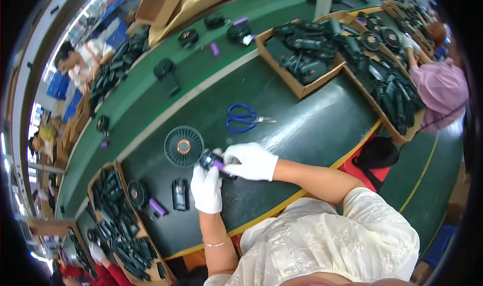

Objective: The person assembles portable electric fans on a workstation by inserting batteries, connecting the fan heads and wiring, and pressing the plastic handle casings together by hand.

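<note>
Both my hands wear white gloves and meet over the dark green bench. My left hand [206,189] is closed round a small dark fan body [207,159] with a purple battery [218,165] against it. From the right, my right hand [250,161] pinches at the same part, its fingertips by the battery. Just beyond my left hand lies a round fan grille [184,146] with a copper-coloured centre. A black plastic housing half [179,194] rests left of that hand. Blue-handled scissors [246,118] lie farther off, blades pointing right.
At the left edge, a cardboard box [132,216] holds dark housings; a fan [137,194] and purple battery [158,207] lie beside it. More filled boxes [302,91] stand far right. A green conveyor [141,92] carries fan parts beyond the bench. Other people [85,59] sit around.
</note>
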`<state>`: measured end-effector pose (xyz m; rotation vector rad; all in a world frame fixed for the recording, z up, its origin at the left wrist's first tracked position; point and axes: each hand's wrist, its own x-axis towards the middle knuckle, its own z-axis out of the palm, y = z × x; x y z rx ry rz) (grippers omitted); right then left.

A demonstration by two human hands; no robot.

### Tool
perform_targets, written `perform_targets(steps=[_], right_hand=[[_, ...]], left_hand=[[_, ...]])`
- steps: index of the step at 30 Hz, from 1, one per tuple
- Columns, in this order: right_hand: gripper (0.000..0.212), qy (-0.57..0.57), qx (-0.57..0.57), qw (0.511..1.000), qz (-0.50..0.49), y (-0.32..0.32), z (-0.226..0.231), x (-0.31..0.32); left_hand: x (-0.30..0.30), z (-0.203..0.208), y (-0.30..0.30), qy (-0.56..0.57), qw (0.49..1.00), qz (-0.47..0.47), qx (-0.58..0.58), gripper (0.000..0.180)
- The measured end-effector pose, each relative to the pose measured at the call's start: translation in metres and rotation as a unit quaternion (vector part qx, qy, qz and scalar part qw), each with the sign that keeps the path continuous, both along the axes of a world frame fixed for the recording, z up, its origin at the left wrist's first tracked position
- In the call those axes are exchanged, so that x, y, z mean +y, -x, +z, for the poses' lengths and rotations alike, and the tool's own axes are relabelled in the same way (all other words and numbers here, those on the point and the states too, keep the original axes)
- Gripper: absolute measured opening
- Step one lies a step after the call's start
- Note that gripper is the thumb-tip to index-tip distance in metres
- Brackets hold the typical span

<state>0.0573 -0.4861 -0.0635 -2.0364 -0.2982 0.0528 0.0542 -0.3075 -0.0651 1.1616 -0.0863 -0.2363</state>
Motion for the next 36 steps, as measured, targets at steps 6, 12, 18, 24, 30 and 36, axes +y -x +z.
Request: perform_targets(steps=[6,12,18,24,30,36], right_hand=[[0.018,0.051,-0.212,0.971,-0.103,-0.007,0.033,-0.043],[0.037,0.395,-0.368,0.784,-0.306,-0.051,0.105,-0.183],[0.033,0.457,-0.249,0.793,-0.316,-0.074,0.066,-0.251],[0.055,0.090,-0.172,0.965,-0.178,-0.014,0.077,-0.106],[0.062,0.305,-0.205,0.930,0.001,0.029,0.020,-0.032],[0.060,0.337,-0.175,0.925,0.011,0.020,0.029,-0.023]], left_hand=[[0.003,-0.007,-0.003,0.021,1.000,0.009,0.001,0.053],[0.009,0.003,-0.008,0.143,0.989,-0.009,0.025,0.050],[0.014,0.013,-0.012,0.170,0.984,-0.006,0.052,0.041],[0.027,0.000,-0.002,0.134,0.990,0.032,0.026,0.042],[0.022,-0.006,-0.013,0.069,0.997,0.042,-0.019,0.037],[0.021,-0.011,-0.014,0.060,0.995,0.069,-0.030,0.040]])
